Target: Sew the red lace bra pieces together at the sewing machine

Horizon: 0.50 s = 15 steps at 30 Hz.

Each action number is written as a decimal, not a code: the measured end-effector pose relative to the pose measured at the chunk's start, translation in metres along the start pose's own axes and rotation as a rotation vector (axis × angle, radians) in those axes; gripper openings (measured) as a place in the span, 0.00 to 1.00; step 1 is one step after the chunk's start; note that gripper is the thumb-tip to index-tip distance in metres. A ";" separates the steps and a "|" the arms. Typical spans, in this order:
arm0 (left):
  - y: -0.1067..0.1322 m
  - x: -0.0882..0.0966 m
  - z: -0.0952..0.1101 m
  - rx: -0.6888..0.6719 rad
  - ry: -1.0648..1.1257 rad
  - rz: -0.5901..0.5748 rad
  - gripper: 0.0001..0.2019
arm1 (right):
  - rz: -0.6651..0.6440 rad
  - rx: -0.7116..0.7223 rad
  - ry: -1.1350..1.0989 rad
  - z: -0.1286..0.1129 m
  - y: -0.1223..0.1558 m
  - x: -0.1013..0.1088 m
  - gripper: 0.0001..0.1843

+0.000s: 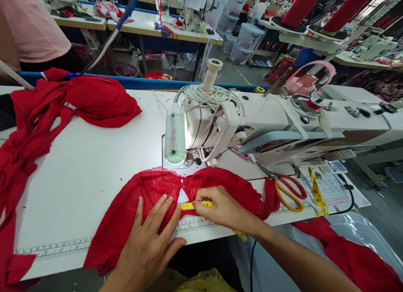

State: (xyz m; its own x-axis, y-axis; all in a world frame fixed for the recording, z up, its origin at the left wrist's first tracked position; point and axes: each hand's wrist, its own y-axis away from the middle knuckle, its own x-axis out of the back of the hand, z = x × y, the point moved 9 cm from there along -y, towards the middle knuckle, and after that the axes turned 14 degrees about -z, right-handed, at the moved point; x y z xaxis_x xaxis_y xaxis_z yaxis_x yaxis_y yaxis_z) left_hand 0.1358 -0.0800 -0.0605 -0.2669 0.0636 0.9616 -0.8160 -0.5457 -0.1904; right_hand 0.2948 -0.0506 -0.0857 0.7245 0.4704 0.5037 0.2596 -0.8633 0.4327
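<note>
Looking through the head view, I am finding the red garment (113,224) lying on the table (82,161) just in front of the sewing machine (267,111), its lace edge near the needle end.

Left hand (151,231): I am resting it flat on the garment, in front and a little left of the machine, fingers spread, gripping nothing. I judge that it is pinning the slack cloth so that it lies smooth.

Right hand (215,204): I am pinching the yellow tape (187,206) narrowly between thumb and fingers, directly in front of the machine. The tape is running from the left fingertips across the gap between the two cups; the short span is probably helping it stay straight. What lies inside that gap I cannot tell.

Scissors (291,191) are lying in front of the machine's long arm, handles outward, likely for easy reach. More red cloth (103,98) is lying left of the machine. A clear bin (374,219) is standing in front and right of it, with a red piece inside.
</note>
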 end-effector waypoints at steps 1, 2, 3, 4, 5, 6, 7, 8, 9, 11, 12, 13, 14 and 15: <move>0.000 0.000 0.001 -0.004 -0.007 -0.002 0.20 | 0.004 -0.012 -0.001 0.001 0.001 0.001 0.13; -0.001 0.000 0.002 -0.009 -0.012 -0.002 0.20 | 0.013 -0.026 0.003 0.002 0.002 0.003 0.14; -0.001 0.001 0.002 -0.011 -0.015 0.002 0.20 | 0.024 -0.039 0.010 0.003 0.004 0.005 0.15; -0.002 0.001 0.003 -0.010 -0.013 0.009 0.20 | 0.034 -0.052 0.019 0.004 0.005 0.007 0.16; -0.002 0.002 0.002 -0.006 -0.007 0.018 0.19 | 0.040 -0.060 0.028 0.005 0.006 0.008 0.16; -0.002 0.003 0.002 0.001 0.002 0.029 0.19 | 0.044 -0.064 0.032 0.005 0.007 0.010 0.17; -0.003 0.003 0.001 0.005 0.012 0.041 0.19 | 0.044 -0.063 0.031 0.005 0.008 0.011 0.18; -0.003 0.003 0.001 0.006 0.018 0.044 0.19 | 0.038 -0.061 0.019 0.005 0.008 0.011 0.18; -0.004 0.003 0.002 0.005 0.023 0.045 0.19 | 0.020 -0.060 -0.012 0.006 0.009 0.010 0.18; -0.004 0.003 0.002 -0.001 0.028 0.043 0.19 | -0.063 -0.072 -0.138 0.009 0.008 0.003 0.16; -0.004 0.003 0.002 -0.004 0.029 0.040 0.19 | -0.126 -0.082 -0.217 0.010 0.008 -0.002 0.14; -0.004 0.003 0.002 -0.006 0.028 0.037 0.19 | -0.188 -0.090 -0.293 0.011 0.009 -0.007 0.12; -0.004 0.003 0.002 -0.008 0.027 0.037 0.20 | -0.239 -0.094 -0.356 0.011 0.010 -0.011 0.11; -0.003 0.003 0.002 -0.010 0.025 0.038 0.20 | -0.275 -0.092 -0.407 0.010 0.011 -0.013 0.09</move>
State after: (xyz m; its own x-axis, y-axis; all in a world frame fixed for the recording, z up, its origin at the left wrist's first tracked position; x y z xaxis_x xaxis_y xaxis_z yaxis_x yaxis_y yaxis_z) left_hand 0.1385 -0.0794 -0.0570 -0.3100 0.0640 0.9486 -0.8103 -0.5396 -0.2285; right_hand 0.2944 -0.0685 -0.0947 0.8322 0.5532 0.0373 0.4319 -0.6889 0.5822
